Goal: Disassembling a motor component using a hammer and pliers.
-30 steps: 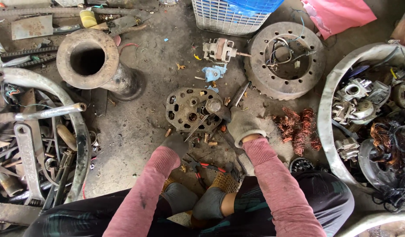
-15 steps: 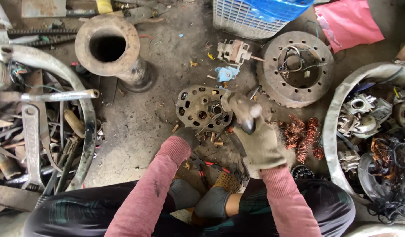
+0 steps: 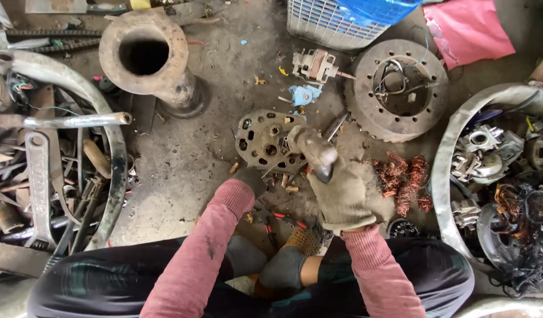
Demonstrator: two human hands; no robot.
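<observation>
On gritty concrete, the gloved right hand [image 3: 341, 194] grips a steel hammer [image 3: 311, 151].

Bare floor [image 3: 183, 159] left of perforated disc [image 3: 265, 141]; hemmed by copper coils [image 3: 404, 179] right, brake drum [image 3: 398, 88] behind, pipe flange [image 3: 148, 59] far-left

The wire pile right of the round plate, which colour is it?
Coppery reddish-orange wire pile, head view.

A grimy concrete floor [image 3: 183, 159] carries a perforated metal disc [image 3: 265, 141], brake drum [image 3: 398, 88], copper wire scraps [image 3: 404, 176] and a flanged pipe [image 3: 151, 59].
</observation>
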